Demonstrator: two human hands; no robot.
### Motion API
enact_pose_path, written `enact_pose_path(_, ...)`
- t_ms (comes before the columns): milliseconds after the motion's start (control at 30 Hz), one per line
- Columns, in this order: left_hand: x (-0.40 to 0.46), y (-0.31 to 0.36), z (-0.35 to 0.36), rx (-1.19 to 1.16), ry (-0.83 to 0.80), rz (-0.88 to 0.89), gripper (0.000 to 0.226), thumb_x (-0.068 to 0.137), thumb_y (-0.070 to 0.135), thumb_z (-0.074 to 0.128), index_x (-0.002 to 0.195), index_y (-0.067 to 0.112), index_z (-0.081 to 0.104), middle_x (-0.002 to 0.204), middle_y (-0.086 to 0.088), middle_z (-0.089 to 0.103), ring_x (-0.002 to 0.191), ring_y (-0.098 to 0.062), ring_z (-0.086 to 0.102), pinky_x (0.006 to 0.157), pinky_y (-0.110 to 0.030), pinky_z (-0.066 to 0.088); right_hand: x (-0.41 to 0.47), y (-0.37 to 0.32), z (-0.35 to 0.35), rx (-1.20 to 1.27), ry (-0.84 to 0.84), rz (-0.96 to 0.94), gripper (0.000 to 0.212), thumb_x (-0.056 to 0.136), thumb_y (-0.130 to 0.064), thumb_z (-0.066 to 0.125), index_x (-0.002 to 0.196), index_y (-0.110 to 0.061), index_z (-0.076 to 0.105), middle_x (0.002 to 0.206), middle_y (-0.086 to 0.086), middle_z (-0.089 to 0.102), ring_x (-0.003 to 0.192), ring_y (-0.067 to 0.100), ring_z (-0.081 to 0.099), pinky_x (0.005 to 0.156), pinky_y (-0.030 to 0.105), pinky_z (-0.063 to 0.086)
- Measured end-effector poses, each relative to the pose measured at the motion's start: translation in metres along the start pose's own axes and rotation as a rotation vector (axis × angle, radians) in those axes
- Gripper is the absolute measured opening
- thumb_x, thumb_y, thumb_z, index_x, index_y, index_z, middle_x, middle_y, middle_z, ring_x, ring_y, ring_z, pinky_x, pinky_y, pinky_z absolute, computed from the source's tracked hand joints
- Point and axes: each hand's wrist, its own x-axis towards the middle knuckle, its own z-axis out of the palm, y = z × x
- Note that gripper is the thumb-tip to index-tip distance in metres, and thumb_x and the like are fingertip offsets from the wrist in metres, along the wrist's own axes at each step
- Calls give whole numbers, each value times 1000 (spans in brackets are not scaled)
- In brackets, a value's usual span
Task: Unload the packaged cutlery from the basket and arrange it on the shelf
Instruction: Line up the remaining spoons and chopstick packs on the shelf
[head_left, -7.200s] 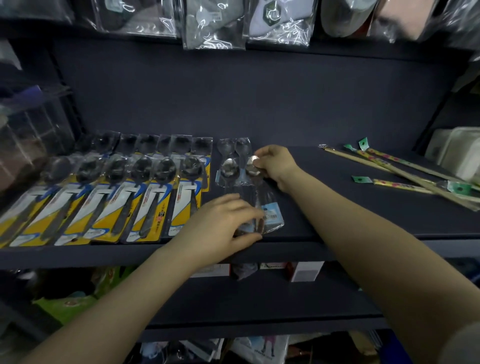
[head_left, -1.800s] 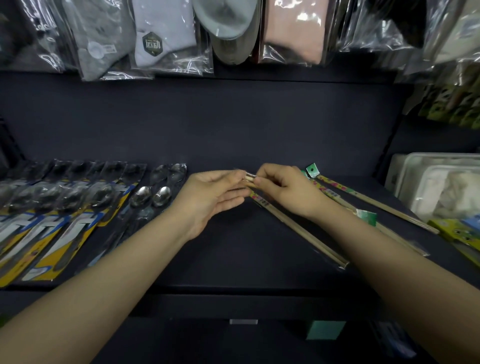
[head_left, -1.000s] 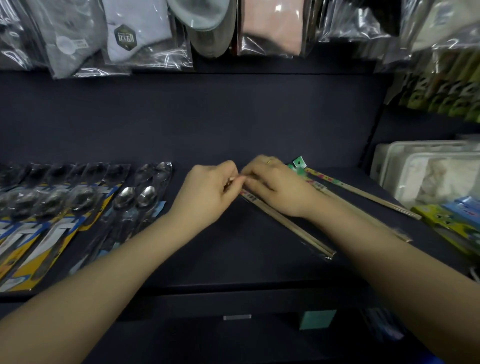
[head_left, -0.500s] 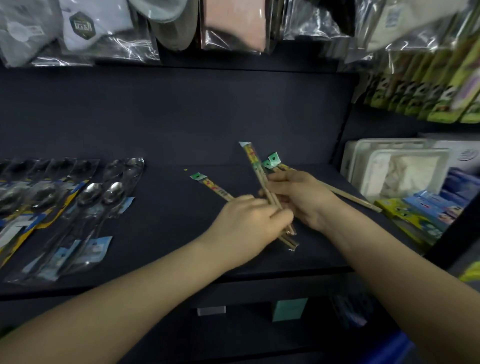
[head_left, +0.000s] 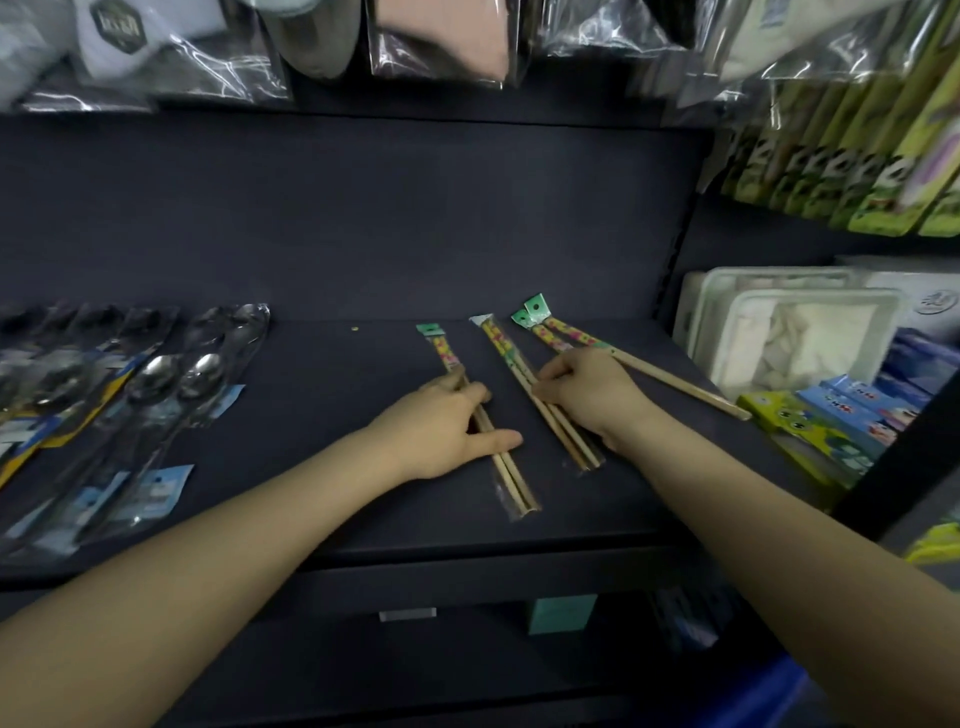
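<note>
- On the shelf (head_left: 332, 415), the left hand (head_left: 447, 431) lay palm down, fingers curled over the middle of the left chopstick pack (head_left: 511, 483), thumb stretched out to the right along the board.
- Beside it, the right hand (head_left: 587, 395) lay knuckles up, fingertips pinching the middle chopstick pack (head_left: 571, 447) against the shelf.
- Both forearms reached in from the lower corners, well apart.
- Two more chopstick packs (head_left: 675, 376) ran out from under the right hand toward the right, green tags at the back.
- Half a second before, the hands had been close together, with one pack tilted up between them; now the two packs lay flat, apart and nearly parallel.
- Spoon packs (head_left: 171, 395) lay at the left, white trays (head_left: 795, 332) at the right.
</note>
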Motion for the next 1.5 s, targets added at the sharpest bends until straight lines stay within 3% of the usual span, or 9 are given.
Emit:
enact_pose_path(233, 27, -10, 1, -76, -60, 102, 84, 85, 55, 47, 147, 13, 10, 158, -8, 2, 145, -19, 8, 114, -25, 12, -1, -6, 11, -149, 126, -125, 19, 87, -17, 57, 104, -11, 65, 97, 6, 67, 99, 21, 61, 73, 21, 38)
enact_pose_path(433, 36, -17, 1, -105, -106, 191, 71, 88, 54, 42, 146, 35, 6, 158, -5, -5, 145, -19, 2, 114, -27, 11, 2, -7, -8, -335, 76, -190, 21, 91, -20, 53, 102, -14, 70, 108, 10, 68, 101, 26, 61, 81, 27, 45)
enact_pose_path(533, 32, -14, 6, -6, -89, 265, 61, 90, 55, 34, 144, 42, 8, 157, -4, -11, 145, -21, -4, 116, -34, 9, 2, 6, -23, -574, 186, -136, 24, 88, -22, 57, 109, -13, 62, 114, 14, 57, 109, 34, 53, 89, 39, 47)
enact_pose_path(633, 32, -7, 7, 106, -96, 332, 59, 90, 57, 30, 144, 42, 11, 158, -4, -8, 145, -23, -6, 117, -36, 5, -2, 13, -24, -710, 105, -55, 33, 88, -25, 58, 117, -11, 55, 121, 14, 51, 114, 34, 50, 91, 38, 44)
enact_pose_path(967, 29, -11, 3, 143, -39, 422, 58, 91, 49, 38, 144, 27, 26, 155, -2, 18, 143, -17, 15, 114, -25, 14, 8, -2, -23, -472, 54, 17, 24, 77, -17, 66, 92, 1, 67, 94, 15, 68, 85, 28, 63, 71, 36, 53)
enact_pose_path(1133, 23, -15, 1, 66, -76, 388, 61, 90, 51, 35, 145, 30, 18, 156, 2, 11, 143, -17, 14, 116, -30, 20, 15, -10, -16, -48, -65, 84, 11, 82, -4, 57, 83, 1, 67, 61, 10, 59, 55, 17, 57, 51, 23, 54)
enact_pose_path(1233, 21, -17, -4, 60, -11, 370, 56, 91, 50, 37, 143, 33, 25, 155, 5, 16, 142, -17, 15, 115, -31, 21, 25, -4, -20, -305, -38, 3, 15, 85, -16, 61, 89, -6, 71, 89, 12, 68, 84, 24, 63, 75, 32, 54)
enact_pose_path(1333, 17, -19, -7, 82, -44, 359, 51, 90, 50, 42, 138, 35, 36, 151, 6, 26, 139, -15, 23, 110, -30, 27, 34, 9, -25, -598, 114, -6, 27, 90, -27, 55, 112, -14, 63, 124, 14, 55, 117, 34, 48, 95, 40, 42)
enact_pose_path(1500, 9, -13, -3, -77, 121, 212, 38, 87, 47, 49, 111, 20, 61, 122, -2, 49, 108, -19, 52, 94, -33, 44, 36, 28, -26, -711, 129, 5, 32, 93, -14, 43, 124, -13, 54, 128, 16, 48, 120, 37, 44, 99, 43, 38)
